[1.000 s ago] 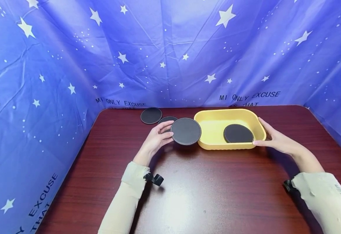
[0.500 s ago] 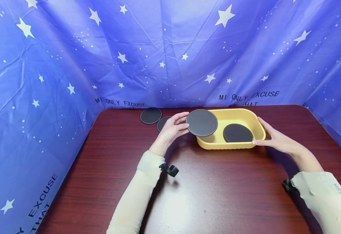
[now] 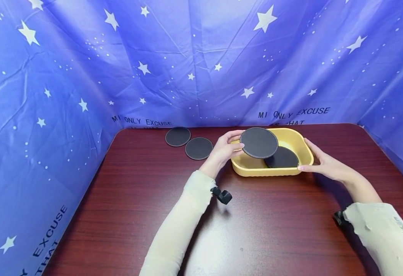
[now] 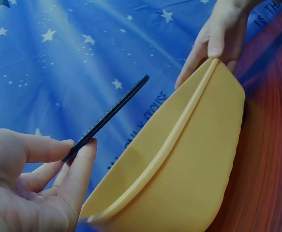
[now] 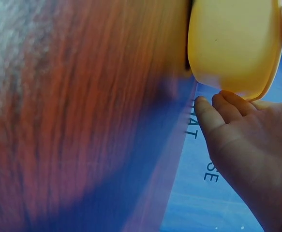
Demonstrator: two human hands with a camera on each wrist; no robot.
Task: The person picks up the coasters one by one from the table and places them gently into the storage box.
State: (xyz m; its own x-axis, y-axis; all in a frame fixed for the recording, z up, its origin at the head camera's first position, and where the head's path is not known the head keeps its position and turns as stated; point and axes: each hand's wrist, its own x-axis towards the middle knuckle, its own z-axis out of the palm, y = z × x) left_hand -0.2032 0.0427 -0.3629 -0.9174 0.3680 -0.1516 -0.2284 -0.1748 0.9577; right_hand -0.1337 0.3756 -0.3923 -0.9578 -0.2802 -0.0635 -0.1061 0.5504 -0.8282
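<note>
A round black coaster (image 3: 259,143) with a stitched rim is pinched at its left edge by my left hand (image 3: 226,150). It is raised over the yellow rectangular bin (image 3: 253,172). Edge-on and tilted, the same coaster (image 4: 107,117) shows between thumb and fingers in the left wrist view. Inside the bin lies another black coaster (image 3: 284,159), partly covered by the raised one in the head view. My right hand (image 3: 329,165) holds the bin's right end, thumb at the near corner and fingers along the far side. In the right wrist view this hand (image 5: 252,140) lies against the bin's end wall.
Two black coasters, a farther one (image 3: 178,136) and a nearer one (image 3: 199,148), lie on the dark red wooden table (image 3: 256,230) left of the bin. A blue star-patterned cloth (image 3: 194,57) hangs behind the table and along both sides.
My left hand has carried the coaster rightward from left of the bin to over it, uncovering the nearer loose coaster on the table. My right hand and the bin have stayed in place.
</note>
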